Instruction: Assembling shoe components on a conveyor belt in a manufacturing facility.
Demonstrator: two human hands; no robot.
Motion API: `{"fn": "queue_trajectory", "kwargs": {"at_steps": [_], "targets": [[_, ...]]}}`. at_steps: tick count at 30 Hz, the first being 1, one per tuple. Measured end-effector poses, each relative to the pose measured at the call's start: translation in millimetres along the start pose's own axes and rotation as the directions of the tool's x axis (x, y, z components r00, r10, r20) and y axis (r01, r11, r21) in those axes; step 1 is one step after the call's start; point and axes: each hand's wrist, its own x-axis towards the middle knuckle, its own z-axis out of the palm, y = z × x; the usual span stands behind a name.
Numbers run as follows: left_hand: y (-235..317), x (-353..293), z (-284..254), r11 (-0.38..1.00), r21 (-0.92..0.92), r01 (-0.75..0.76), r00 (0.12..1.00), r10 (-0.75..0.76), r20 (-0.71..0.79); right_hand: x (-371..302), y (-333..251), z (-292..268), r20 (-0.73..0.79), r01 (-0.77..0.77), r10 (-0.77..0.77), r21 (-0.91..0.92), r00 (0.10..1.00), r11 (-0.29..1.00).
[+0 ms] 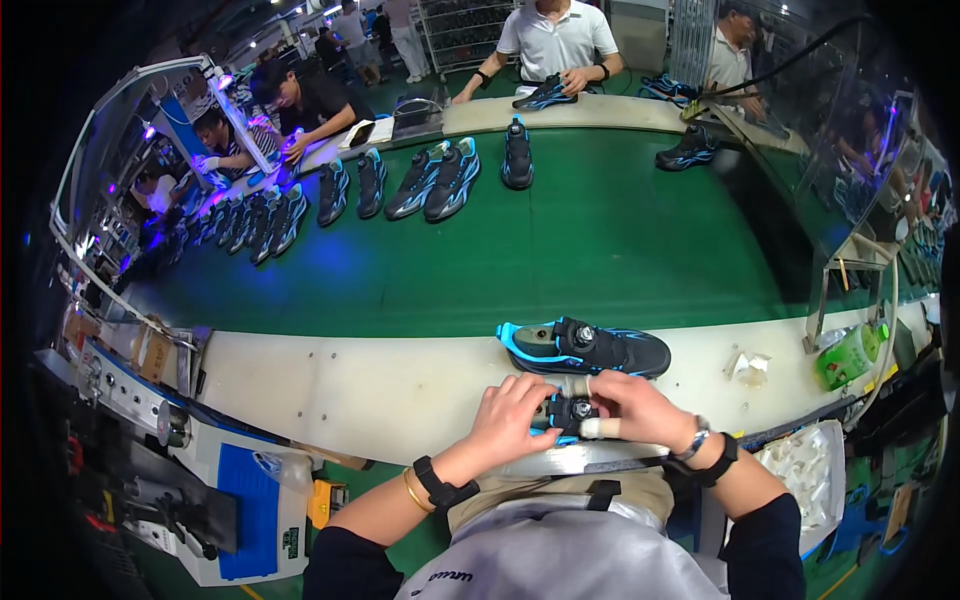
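Note:
At the near edge of the white ledge, a black and blue sports shoe (572, 408) with a round dial on its tongue sits between my hands. My left hand (512, 418) grips its heel and collar end, thumb on the near side and fingers on the far side. Around the front part closes my right hand (640, 408), with pale tape on some of its fingers; this hand hides the toe. Just beyond lies a second shoe (590, 347) of the same kind, toe to the right, touched by neither hand.
Past the ledge (400, 385) runs a green conveyor belt (440, 270) with several matching shoes (450, 180) along its far left. A co-worker (560, 45) across the belt holds another shoe. On the right are crumpled paper (748, 368), a green bottle (850, 357) and a white bin (835, 470).

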Motion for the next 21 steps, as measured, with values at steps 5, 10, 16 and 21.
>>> {"fn": "queue_trajectory", "kwargs": {"at_steps": [5,10,16,21], "targets": [[2,3,0,1.0,0.007,-0.011,0.999,0.01,0.044,-7,-2,18,-0.156,-0.308,0.298,-0.042,0.942,0.95],[3,2,1,0.999,0.024,-0.028,0.999,0.027,0.029,-3,5,-4,-0.016,0.042,-0.043,-0.051,0.999,0.998],[4,4,-2,0.999,0.021,-0.025,0.997,0.024,0.073,-6,-10,11,-0.095,-0.428,0.422,-0.054,0.902,0.902],[4,3,-5,0.998,0.028,-0.052,0.997,0.05,0.055,-6,4,2,-0.013,-0.117,0.116,-0.068,0.993,0.991]]}}
